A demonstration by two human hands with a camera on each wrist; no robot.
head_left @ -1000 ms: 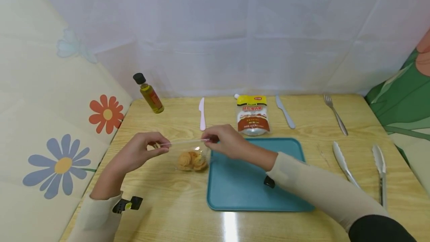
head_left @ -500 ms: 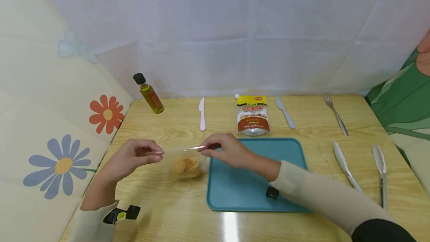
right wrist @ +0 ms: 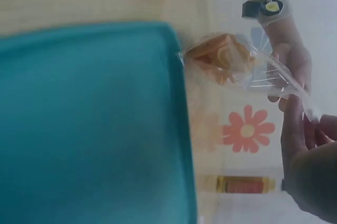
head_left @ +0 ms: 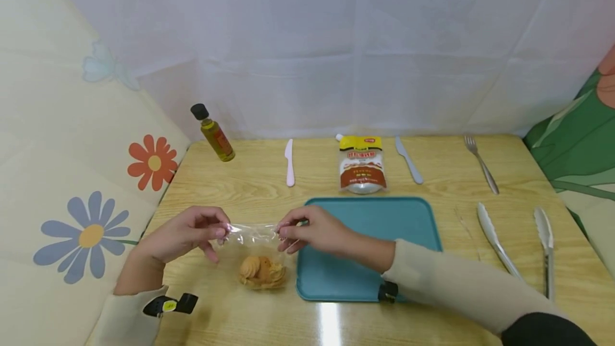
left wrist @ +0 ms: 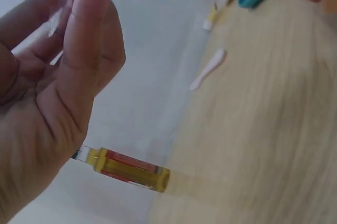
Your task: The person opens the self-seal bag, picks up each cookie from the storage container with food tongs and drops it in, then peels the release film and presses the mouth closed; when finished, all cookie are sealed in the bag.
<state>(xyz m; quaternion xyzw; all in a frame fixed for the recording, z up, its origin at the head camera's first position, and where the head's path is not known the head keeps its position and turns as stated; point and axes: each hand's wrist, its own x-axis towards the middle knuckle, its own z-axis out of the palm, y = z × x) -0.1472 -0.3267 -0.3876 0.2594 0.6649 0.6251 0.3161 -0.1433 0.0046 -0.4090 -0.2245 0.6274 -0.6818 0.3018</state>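
Note:
A clear plastic bag (head_left: 253,235) with several golden-brown baked pieces (head_left: 261,271), perhaps cookies or pastries, hangs between the two hands in the head view. The left hand (head_left: 194,231) pinches the bag's upper left corner between thumb and fingers. At the upper right corner, the right hand (head_left: 319,228) pinches the bag too. In the right wrist view the bag (right wrist: 263,74) stretches toward the hands, its lower end near the rim of the blue-green tray (right wrist: 181,113). Whether the bag's bottom touches the table cannot be seen.
Right of the bag lies the blue-green tray (head_left: 365,282). Behind stand an oil bottle (head_left: 217,138) and a yellow-topped pouch (head_left: 362,167), with a pink knife (head_left: 290,164) and a grey knife (head_left: 409,162). A fork (head_left: 482,164) and metal tongs (head_left: 497,242) lie at right.
Both hands have moved down, nearer the front of the table, with the bag and its contents. The bag's top edge, earlier a thin straight line, now shows its upper face.

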